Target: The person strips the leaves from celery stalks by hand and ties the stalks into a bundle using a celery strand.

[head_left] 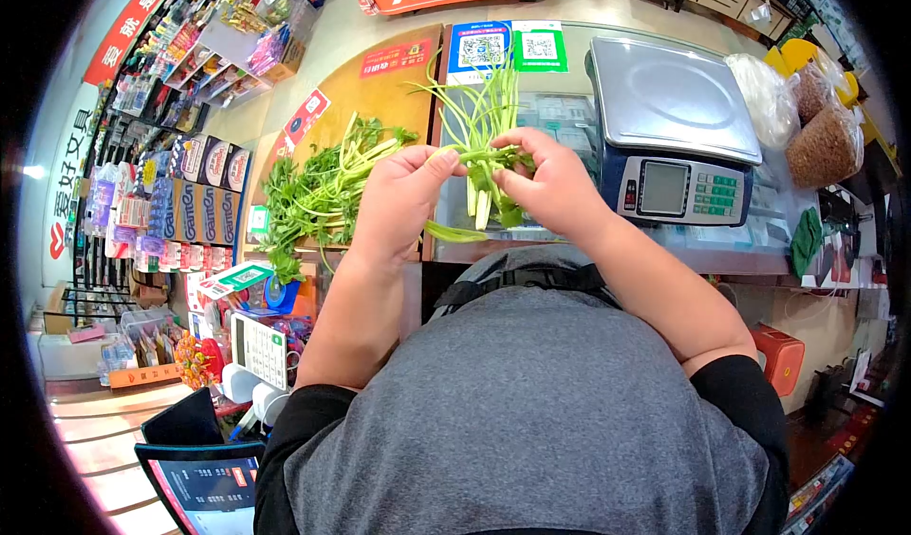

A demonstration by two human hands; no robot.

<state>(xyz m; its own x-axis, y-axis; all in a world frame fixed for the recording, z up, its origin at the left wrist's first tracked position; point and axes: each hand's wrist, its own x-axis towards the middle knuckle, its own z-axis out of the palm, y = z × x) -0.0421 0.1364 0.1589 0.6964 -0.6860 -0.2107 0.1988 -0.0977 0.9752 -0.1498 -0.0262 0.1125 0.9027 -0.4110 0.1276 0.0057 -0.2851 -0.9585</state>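
Where the counter (380,89) carries a scale (669,99) at right and greens (318,189) at left, a smaller bunch (482,118) sits between, pinched in both the left hand (399,193) and the right hand (552,179). Likely light, crisp and easily bruised, it wants a gentle grip on its firmer stalks (481,209).

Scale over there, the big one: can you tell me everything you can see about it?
The scale has a wide, shiny silver pan, metal by its look, over a dark blue body. Its front has a grey screen and, to the right, rows of greenish keys. I can't make out any numbers. It stands flat on the glass counter, screen side nearest us. Neither of the hands is on it.
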